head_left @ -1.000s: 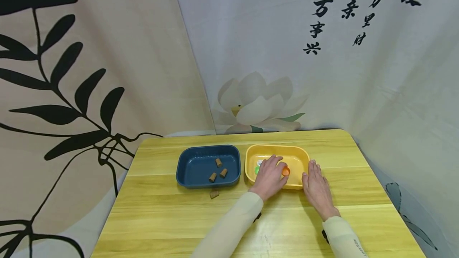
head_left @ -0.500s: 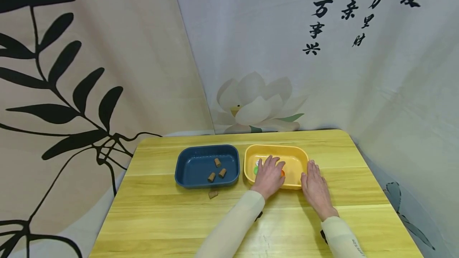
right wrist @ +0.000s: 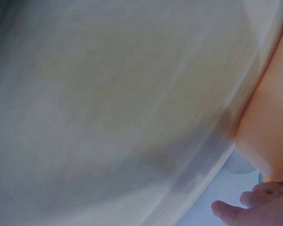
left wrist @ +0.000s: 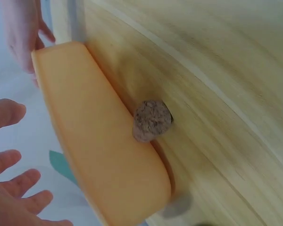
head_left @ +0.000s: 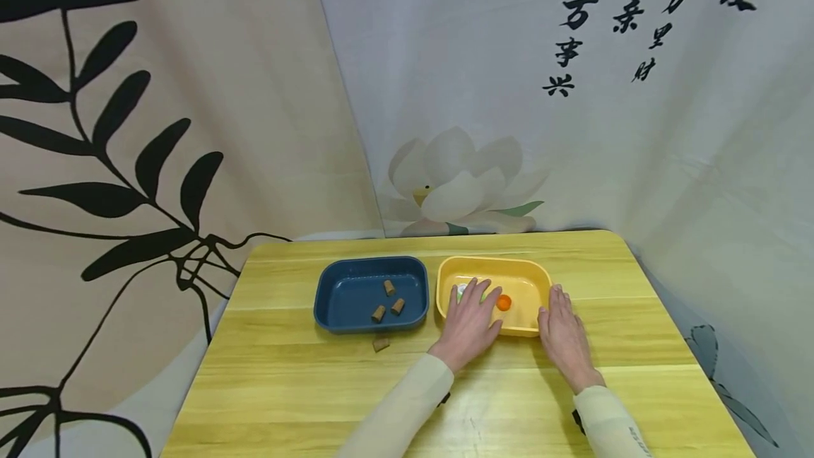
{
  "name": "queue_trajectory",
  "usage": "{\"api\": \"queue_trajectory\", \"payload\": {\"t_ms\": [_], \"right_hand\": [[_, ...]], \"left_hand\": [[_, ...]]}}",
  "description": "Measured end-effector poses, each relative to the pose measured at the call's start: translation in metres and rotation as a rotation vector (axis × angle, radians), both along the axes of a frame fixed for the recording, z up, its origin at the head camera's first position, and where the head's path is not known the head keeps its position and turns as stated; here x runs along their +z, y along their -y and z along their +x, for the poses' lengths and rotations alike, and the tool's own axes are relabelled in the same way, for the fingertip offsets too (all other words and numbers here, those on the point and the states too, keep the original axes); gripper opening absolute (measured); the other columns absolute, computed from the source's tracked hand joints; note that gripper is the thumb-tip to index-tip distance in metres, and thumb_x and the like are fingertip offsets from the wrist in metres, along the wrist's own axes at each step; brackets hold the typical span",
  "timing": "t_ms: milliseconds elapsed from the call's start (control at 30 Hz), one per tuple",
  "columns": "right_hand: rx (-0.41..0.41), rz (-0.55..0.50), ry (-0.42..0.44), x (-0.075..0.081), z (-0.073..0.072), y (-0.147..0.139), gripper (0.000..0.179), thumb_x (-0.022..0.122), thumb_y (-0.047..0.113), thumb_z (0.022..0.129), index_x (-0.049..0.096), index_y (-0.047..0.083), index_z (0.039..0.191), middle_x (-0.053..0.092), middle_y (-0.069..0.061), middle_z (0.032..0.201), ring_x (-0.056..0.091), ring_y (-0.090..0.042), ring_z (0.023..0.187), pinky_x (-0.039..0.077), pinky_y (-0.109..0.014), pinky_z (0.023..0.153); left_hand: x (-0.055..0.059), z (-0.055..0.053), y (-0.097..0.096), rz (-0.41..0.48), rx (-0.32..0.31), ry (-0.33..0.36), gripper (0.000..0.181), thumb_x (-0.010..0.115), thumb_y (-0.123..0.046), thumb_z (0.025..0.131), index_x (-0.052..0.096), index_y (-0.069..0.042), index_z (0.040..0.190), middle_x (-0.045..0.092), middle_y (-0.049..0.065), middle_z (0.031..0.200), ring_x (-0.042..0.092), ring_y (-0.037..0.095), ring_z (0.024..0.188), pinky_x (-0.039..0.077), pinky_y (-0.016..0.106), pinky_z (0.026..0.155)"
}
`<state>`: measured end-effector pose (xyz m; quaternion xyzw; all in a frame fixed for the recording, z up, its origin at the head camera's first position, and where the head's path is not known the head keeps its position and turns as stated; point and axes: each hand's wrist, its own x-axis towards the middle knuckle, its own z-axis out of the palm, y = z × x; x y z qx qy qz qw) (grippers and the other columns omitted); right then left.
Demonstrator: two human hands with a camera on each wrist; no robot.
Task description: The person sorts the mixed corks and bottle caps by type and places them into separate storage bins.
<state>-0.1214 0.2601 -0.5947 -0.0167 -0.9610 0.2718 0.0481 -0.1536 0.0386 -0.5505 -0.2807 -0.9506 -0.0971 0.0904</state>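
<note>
My left hand (head_left: pixel 467 322) hovers over the left half of the yellow tray (head_left: pixel 531 271), fingers spread, nothing visible in its grip. A small round orange piece (head_left: pixel 504 302) lies in the tray to its right. Beyond the fingertips a white piece (head_left: pixel 462 289) shows, with a bit of green beside it, mostly hidden. My right hand (head_left: pixel 564 338) rests straight-fingered against the tray's right end. In the left wrist view, a brown cork (left wrist: pixel 152 120) sits on the table against the tray's near wall; the left arm and hand hide it in the head view.
A dark blue tray (head_left: pixel 337 290) stands left of the yellow one, with 3 corks (head_left: pixel 397 307) in it. Another cork (head_left: pixel 381 344) lies on the wooden table (head_left: pixel 305 401) in front of it. A printed curtain (head_left: pixel 458 90) hangs behind the table.
The left hand has shifted a little left off the orange piece, which is now uncovered; the green piece is now mostly covered. The right hand stays at the tray's end.
</note>
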Motion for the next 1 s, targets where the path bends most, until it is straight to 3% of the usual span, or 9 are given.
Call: {"api": "queue_trajectory", "payload": {"t_ms": [433,767,1000], "right_hand": [[0.000,-0.007,-0.009,-0.002,0.001,-0.001,0.063,0.027,0.027,0.114,0.012,-0.014,0.159,0.014,-0.034,0.165,0.017,-0.054,0.151,0.021,-0.074,0.113],[0.002,-0.009,-0.004,-0.001,0.001,0.000,0.063,0.028,0.026,0.113,0.011,-0.014,0.159,0.013,-0.034,0.165,0.016,-0.054,0.151,0.021,-0.074,0.114],[0.010,-0.013,-0.004,-0.001,0.000,-0.001,0.064,0.025,0.028,0.114,0.009,-0.013,0.159,0.011,-0.034,0.166,0.015,-0.054,0.151,0.020,-0.073,0.115]], "left_hand": [[0.005,0.022,0.041,0.107,-0.020,-0.021,0.071,0.071,-0.047,0.096,0.046,-0.018,0.156,0.030,0.010,0.168,0.032,0.035,0.152,0.033,0.066,0.115],[0.001,0.037,0.077,0.149,-0.016,-0.040,0.075,0.077,-0.044,0.093,0.047,-0.015,0.155,0.032,0.011,0.167,0.036,0.039,0.150,0.033,0.066,0.115],[0.001,0.048,0.104,0.126,-0.020,-0.045,0.074,0.078,-0.042,0.093,0.048,-0.014,0.155,0.036,0.012,0.165,0.033,0.037,0.151,0.030,0.066,0.117]]}}
